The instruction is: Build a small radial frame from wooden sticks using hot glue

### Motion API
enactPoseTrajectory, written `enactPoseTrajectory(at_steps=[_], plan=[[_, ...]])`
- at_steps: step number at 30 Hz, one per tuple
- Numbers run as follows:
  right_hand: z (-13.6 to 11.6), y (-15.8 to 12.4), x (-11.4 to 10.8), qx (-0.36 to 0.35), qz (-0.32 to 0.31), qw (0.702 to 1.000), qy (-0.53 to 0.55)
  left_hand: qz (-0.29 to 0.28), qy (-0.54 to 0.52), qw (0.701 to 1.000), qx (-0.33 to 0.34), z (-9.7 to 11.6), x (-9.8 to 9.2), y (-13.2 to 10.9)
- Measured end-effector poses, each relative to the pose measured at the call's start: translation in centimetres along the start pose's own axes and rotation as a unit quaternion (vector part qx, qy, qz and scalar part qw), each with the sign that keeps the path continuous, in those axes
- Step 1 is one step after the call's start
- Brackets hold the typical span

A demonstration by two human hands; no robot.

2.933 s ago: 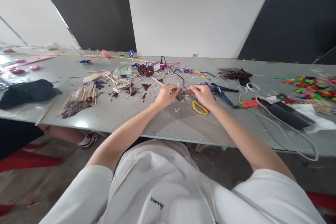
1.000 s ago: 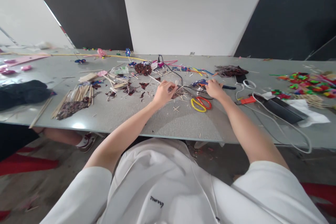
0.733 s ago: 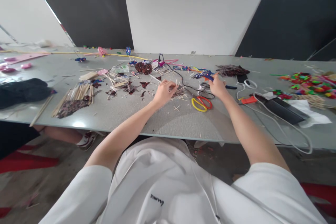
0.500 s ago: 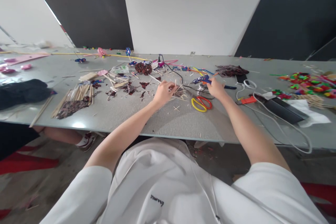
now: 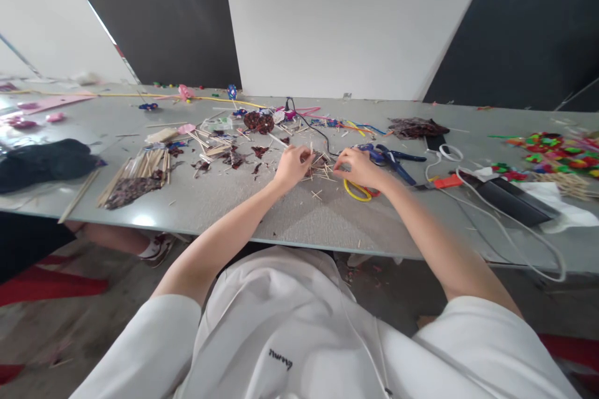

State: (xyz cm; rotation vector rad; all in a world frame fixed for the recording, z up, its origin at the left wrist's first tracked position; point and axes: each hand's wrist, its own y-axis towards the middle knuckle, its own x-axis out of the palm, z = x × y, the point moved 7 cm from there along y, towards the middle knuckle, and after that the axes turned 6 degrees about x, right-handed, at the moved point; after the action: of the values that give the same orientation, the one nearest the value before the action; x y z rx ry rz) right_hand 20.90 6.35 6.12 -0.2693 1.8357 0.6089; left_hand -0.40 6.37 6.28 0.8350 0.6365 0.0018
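My left hand (image 5: 294, 165) pinches a short pale wooden stick (image 5: 312, 146), its tip showing above the fingertips. My right hand (image 5: 358, 167) is beside a loose heap of small sticks (image 5: 322, 168), fingers curled together; whatever is between them is too small to make out. Just behind the right hand lies a blue glue gun (image 5: 395, 165), partly covered by the hand. Scissors with yellow and red handles (image 5: 358, 192) lie under the right hand, partly hidden. Two crossed sticks (image 5: 317, 195) are on the table in front of the heap.
Bundled sticks in a patterned wrapper (image 5: 135, 184) and a dark cloth (image 5: 47, 165) lie left. Brown crumpled wrapping (image 5: 418, 128), a black case (image 5: 512, 199), white cable (image 5: 519, 234) and colourful pieces (image 5: 547, 153) are right. A black cord (image 5: 318, 131) crosses behind my hands.
My right hand has let go of the blue glue gun, which now lies on the table, and has moved left to the stick heap. The left hand keeps its pinch.
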Motion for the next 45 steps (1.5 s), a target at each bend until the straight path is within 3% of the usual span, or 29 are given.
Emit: enactPoseTrajectory(at_steps=[9,16,21,27,31,35,40,45], plan=[[-6.1,-1.4,2.6,-0.103,-0.121,0.983,0.095,0.047,0.019,0.997,-0.066,-2.2,-0.5,-0.1],[-7.5,-1.6,3.9,-0.115,-0.135,0.983,0.055,0.027,0.015,0.998,-0.063,-2.6,0.1,-0.1],[-7.7,-1.5,1.9,-0.099,-0.101,0.981,0.133,0.02,0.014,0.998,-0.062,-2.5,0.2,-0.1],[-6.5,-1.5,-1.2,-0.023,0.01,0.963,0.267,-0.012,-0.023,0.995,-0.095,-2.1,0.4,0.0],[-5.5,-1.3,-1.4,0.008,0.057,0.954,0.293,-0.034,-0.043,0.995,-0.081,-1.5,0.8,-0.1],[-4.6,-0.9,-0.5,0.023,0.062,0.932,0.355,-0.044,-0.045,0.996,-0.068,-1.4,1.1,-0.1],[-3.3,-0.7,-0.3,0.053,0.094,0.936,0.336,-0.056,-0.05,0.996,-0.056,-1.0,1.3,-0.2],[-3.8,-0.8,-1.2,0.014,0.124,0.955,0.269,-0.08,-0.056,0.994,-0.044,-0.5,1.6,-0.3]])
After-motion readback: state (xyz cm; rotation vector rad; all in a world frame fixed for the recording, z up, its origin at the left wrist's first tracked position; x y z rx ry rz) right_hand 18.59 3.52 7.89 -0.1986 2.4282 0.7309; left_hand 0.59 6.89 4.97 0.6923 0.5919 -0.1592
